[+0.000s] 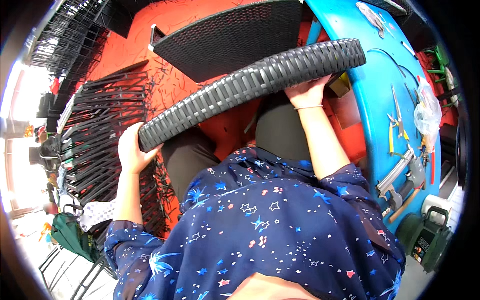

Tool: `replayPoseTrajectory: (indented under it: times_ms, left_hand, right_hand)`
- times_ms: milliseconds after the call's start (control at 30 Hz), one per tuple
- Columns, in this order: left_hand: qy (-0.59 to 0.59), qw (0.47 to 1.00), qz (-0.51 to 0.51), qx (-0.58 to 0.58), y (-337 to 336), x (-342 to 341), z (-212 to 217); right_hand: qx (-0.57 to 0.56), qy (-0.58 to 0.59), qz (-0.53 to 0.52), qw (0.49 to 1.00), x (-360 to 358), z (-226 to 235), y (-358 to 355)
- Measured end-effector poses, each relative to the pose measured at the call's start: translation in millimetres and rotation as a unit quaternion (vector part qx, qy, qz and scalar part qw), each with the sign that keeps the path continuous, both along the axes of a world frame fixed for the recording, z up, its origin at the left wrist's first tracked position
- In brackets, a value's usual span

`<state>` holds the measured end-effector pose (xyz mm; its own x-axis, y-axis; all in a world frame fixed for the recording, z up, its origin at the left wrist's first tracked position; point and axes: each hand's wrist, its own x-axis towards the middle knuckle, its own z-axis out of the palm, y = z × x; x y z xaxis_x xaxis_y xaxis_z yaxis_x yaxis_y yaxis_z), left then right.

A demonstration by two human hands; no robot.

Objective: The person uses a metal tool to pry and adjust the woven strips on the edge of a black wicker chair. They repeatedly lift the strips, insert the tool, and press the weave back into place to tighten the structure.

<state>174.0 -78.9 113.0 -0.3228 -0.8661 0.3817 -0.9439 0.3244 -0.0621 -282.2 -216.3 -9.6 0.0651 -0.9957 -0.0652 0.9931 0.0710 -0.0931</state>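
Across my lap I hold a long black woven wicker panel (pixel 255 77), its narrow edge turned up toward me. It slants, with the right end farther away than the left. My left hand (pixel 133 150) is closed around the left end, the thumb on the near side. Farther along, my right hand (pixel 309 92) grips the panel from below near the right end; most of its fingers are hidden behind the weave. Just beyond it stands another dark woven panel (pixel 232 40) with pale corner caps.
A blue table (pixel 357 55) on the right carries pliers (pixel 398 125), a staple-gun-like tool (pixel 400 172) and a clear plastic bag (pixel 427 110). Black frames (pixel 102 140) are stacked at left. Black strip scraps litter the red floor (pixel 165 15). A green case (pixel 425 237) stands lower right.
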Motion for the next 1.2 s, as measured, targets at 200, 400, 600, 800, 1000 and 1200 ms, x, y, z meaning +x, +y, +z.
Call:
replayPoseTrajectory:
  times_ms: [200,400,600,800,1000,1200]
  left_hand:
    - [0.020,1.000,0.022,-0.008,5,7,-11]
    - [0.037,0.999,0.024,-0.023,15,29,-14]
    - [0.054,0.994,0.096,0.005,57,85,-24]
    - [0.119,0.972,0.200,-0.025,88,120,-35]
    - [0.154,0.984,0.061,-0.069,75,62,0]
    - [0.215,0.963,0.086,-0.135,26,-15,46]
  right_hand:
    - [-0.092,-0.047,0.038,0.994,-14,-5,12]
    - [-0.108,0.019,0.073,0.991,-7,11,25]
    - [-0.266,0.047,0.153,0.951,46,63,35]
    - [-0.261,0.039,0.265,0.927,106,98,34]
    - [-0.140,0.219,0.232,0.937,189,137,57]
    - [-0.221,0.592,0.215,0.744,239,150,62]
